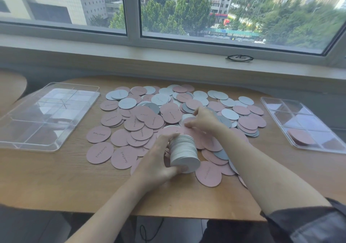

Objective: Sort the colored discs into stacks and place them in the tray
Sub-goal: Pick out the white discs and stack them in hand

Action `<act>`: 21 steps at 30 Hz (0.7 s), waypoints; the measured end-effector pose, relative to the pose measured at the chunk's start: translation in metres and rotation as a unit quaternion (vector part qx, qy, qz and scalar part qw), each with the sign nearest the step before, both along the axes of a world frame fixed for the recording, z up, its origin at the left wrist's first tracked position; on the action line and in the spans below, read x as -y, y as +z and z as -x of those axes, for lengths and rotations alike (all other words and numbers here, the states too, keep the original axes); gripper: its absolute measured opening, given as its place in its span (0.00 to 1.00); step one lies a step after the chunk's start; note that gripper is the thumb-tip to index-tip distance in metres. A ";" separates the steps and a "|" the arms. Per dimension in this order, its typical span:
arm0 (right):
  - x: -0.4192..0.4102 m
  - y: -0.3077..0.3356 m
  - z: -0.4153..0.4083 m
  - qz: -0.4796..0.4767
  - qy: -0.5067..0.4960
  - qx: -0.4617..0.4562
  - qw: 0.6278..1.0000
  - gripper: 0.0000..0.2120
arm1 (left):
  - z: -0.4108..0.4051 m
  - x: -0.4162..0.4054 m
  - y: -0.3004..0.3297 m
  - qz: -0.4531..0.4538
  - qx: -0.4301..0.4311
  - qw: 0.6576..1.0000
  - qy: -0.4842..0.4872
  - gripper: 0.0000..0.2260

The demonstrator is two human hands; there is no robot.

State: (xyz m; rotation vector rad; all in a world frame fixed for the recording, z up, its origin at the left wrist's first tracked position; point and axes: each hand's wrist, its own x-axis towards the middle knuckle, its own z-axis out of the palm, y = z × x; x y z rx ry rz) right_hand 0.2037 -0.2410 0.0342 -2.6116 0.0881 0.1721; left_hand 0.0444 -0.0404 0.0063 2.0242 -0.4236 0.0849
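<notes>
Head view:
Table (56, 177): light wood, set below a window.
Loose discs (134, 123): pink and white, spread in an overlapping heap across the middle of the table; some pink ones carry handwriting.
Stack (182, 150): white discs gathered edge-on, tilted, held above the near part of the heap.
Left hand (159, 160): fingers and thumb curled round the stack, gripping it from the left side.
Right hand (203, 120): reaching into the middle of the heap, fingertips pinching a pink disc (189, 121) at its edge.
Left tray (46, 115): clear plastic, divided into compartments, on the table left of the heap.
Right tray (301, 123): clear, divided, at the right edge; a few pink discs lie in a near compartment.
Glasses (239, 58): dark frame, on the windowsill.
</notes>
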 end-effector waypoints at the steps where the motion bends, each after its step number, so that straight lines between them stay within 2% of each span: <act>1: 0.002 0.001 0.001 -0.038 0.001 -0.007 0.999 0.24 | 0.000 0.000 0.000 0.001 -0.001 1.000 0.000 0.37; 7: 0.011 0.011 0.023 -0.206 0.020 0.079 0.975 0.10 | 0.000 0.001 0.002 0.007 -0.003 1.000 -0.005 0.37; 10: 0.021 0.016 0.041 -0.154 0.077 0.173 0.970 0.10 | 0.001 0.001 0.001 0.008 -0.004 1.000 -0.004 0.37; 13: 0.036 0.014 0.062 -0.047 0.145 0.217 0.964 0.08 | 0.001 0.000 0.001 0.003 -0.002 1.000 0.001 0.37; 15: 0.045 0.016 0.079 0.017 0.174 0.181 0.968 0.06 | 0.001 0.000 0.000 -0.003 0.002 1.000 0.003 0.38; 17: 0.053 0.013 0.090 0.057 0.194 0.143 0.969 0.08 | 0.001 0.000 0.001 -0.005 0.004 1.000 0.002 0.38; 21: 0.060 0.002 0.096 0.039 0.196 0.143 0.969 0.07 | 0.002 0.000 0.002 -0.008 0.009 1.000 0.008 0.38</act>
